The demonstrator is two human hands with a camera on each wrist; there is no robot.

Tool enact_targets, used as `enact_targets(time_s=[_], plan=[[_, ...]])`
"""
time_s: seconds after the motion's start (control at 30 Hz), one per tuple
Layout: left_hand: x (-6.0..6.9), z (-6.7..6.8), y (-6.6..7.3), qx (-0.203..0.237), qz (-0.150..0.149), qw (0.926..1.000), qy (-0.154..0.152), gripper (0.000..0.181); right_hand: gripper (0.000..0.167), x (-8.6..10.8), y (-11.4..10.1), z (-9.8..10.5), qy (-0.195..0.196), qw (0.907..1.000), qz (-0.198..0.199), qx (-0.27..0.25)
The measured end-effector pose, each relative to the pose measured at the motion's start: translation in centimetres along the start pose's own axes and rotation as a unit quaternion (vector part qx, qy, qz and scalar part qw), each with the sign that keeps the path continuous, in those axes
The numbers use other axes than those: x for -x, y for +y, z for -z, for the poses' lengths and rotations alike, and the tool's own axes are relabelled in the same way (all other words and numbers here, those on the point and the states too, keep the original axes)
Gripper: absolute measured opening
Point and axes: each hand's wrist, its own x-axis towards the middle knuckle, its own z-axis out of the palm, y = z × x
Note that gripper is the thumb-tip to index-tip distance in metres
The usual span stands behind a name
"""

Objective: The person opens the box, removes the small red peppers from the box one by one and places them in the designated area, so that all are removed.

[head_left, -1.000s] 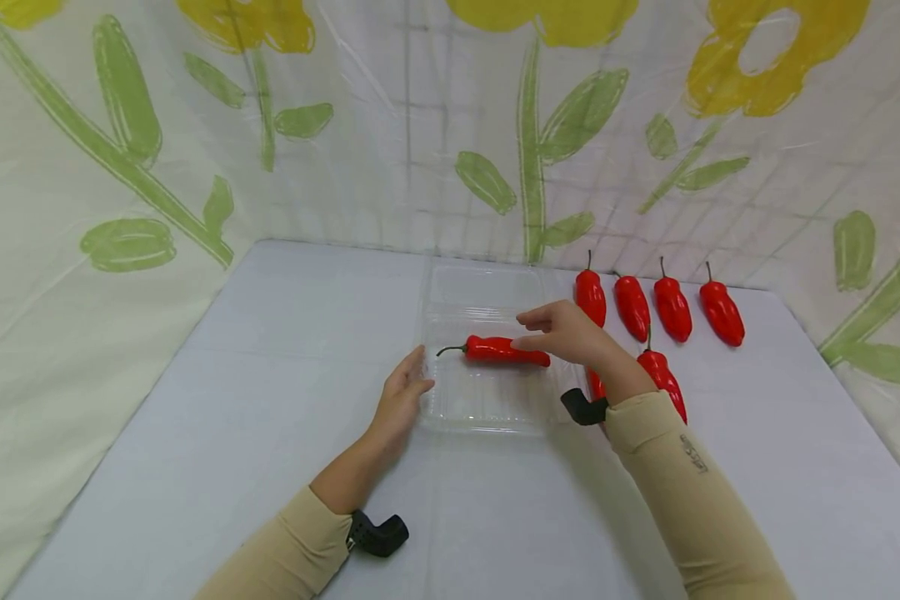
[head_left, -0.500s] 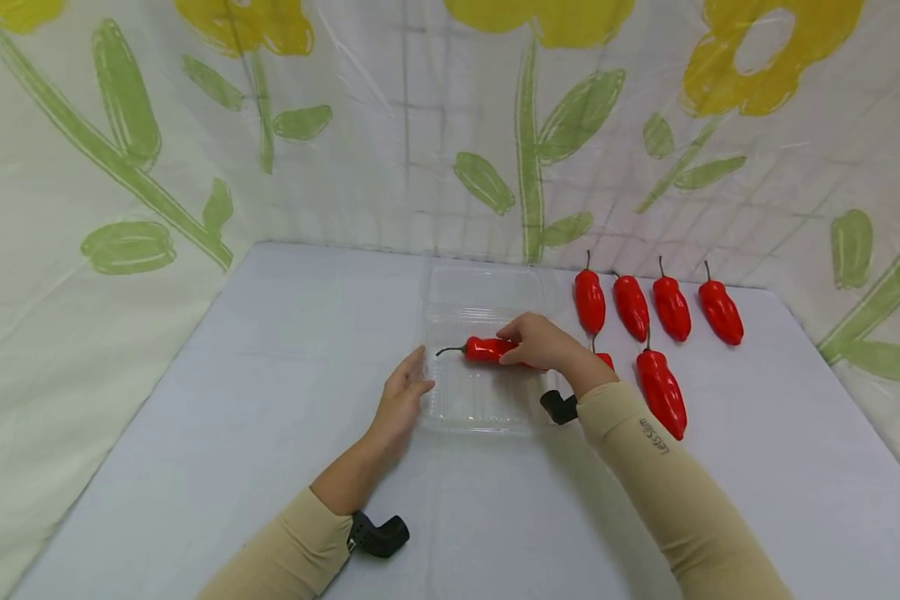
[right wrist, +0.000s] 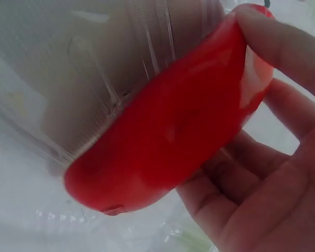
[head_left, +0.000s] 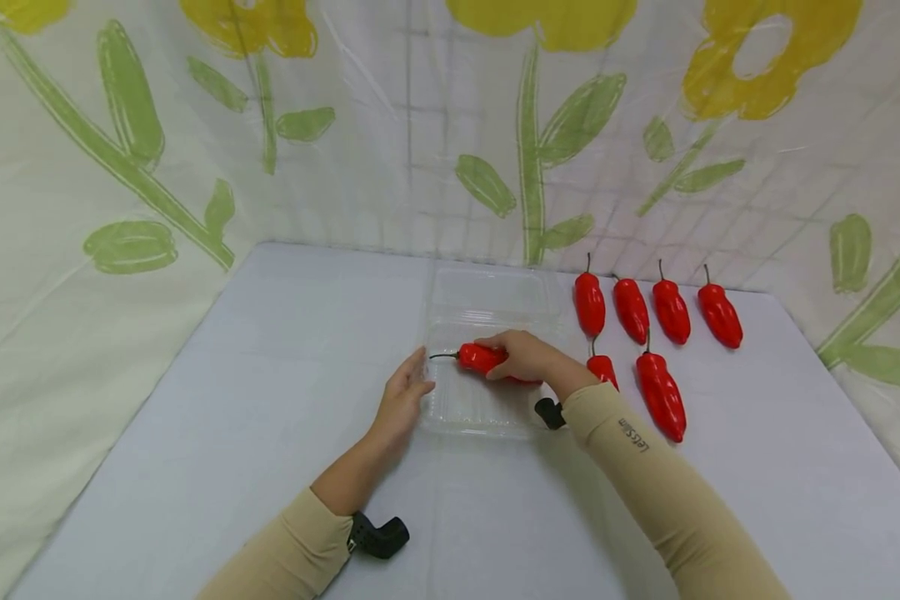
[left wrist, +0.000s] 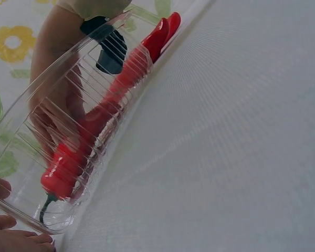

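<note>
A clear plastic clamshell box [head_left: 465, 418] lies unfolded on the table, its lid [head_left: 495, 292] spread toward the back. My left hand [head_left: 401, 398] holds the box's left edge, thumb at the rim and fingers along the outer side. Inside the near half is a red pepper [head_left: 476, 357], lying crosswise with its green stem to the left. My right hand [head_left: 523, 357] grips this pepper from above, covering its middle. Through the clear wall in the left wrist view, the pepper [left wrist: 63, 170] is low in the box. The right wrist view shows the pepper's tip [right wrist: 105, 184] sticking out past the fingers.
Several more red peppers lie right of the box: a back row [head_left: 672, 312] and two nearer ones, the left one [head_left: 603, 368] partly behind the right forearm and the other [head_left: 661, 396] fully visible. A flower-printed curtain [head_left: 375, 167] hangs behind the white table [head_left: 285, 333].
My right hand has come left and down onto the pepper, closing its fingers around it. The pepper has shifted slightly left and toward me. My left hand stays at the box edge.
</note>
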Motion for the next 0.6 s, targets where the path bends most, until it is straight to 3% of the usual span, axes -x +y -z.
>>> enact_targets(time_s=[0.2,0.4,0.6], plan=[[0.0,0.1,-0.3,-0.007,0.011,0.9999,-0.004,0.057,0.068,0.2,-0.1,-0.3,-0.036,0.9990,-0.004,0.027],[0.0,0.2,-0.4,-0.001,0.000,1.0000,-0.006,0.057,0.068,0.7,-0.4,0.3,-0.066,0.9962,0.024,0.053],[0.0,0.2,-0.3,-0.003,-0.005,1.0000,-0.004,0.057,0.057,0.9,-0.7,1.1,-0.030,0.9964,0.065,0.045]])
